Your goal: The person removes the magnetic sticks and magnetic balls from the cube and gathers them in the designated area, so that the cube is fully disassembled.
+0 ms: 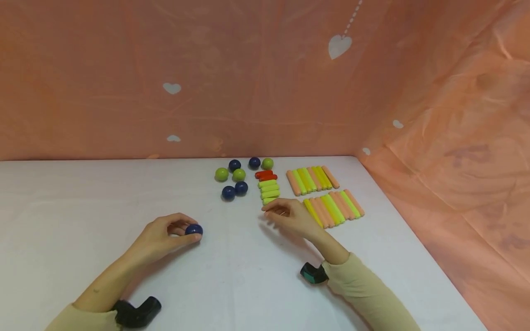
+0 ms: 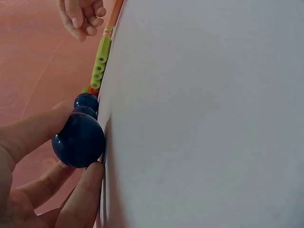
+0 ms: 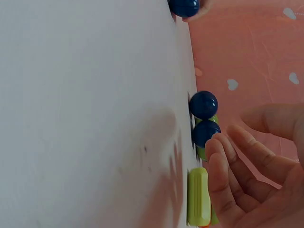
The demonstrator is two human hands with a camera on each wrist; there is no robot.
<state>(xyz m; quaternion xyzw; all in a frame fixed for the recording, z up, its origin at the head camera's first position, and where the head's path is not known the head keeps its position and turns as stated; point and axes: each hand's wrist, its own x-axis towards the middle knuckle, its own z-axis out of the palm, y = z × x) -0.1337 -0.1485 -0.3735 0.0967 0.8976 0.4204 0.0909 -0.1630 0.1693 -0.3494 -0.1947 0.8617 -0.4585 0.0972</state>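
Observation:
A glossy dark blue ball (image 1: 193,230) is pinched between the thumb and fingers of my left hand (image 1: 165,236); in the left wrist view the ball (image 2: 79,140) appears large, close to the white surface. My right hand (image 1: 291,218) holds nothing, its fingers loosely bent, beside a stack of short lime-green sticks (image 1: 270,187). The right wrist view shows those fingers (image 3: 247,166) apart from the sticks (image 3: 198,197) and from two blue balls (image 3: 204,105). Further back, several blue balls (image 1: 228,193) and three green balls (image 1: 221,174) stand in a loose group.
Two short red sticks (image 1: 266,175) lie behind the lime-green ones. To the right are two rows of longer orange, yellow and green sticks, a back row (image 1: 312,179) and a front row (image 1: 334,208). An orange cloth (image 1: 248,92) with white hearts borders the white table (image 1: 83,197).

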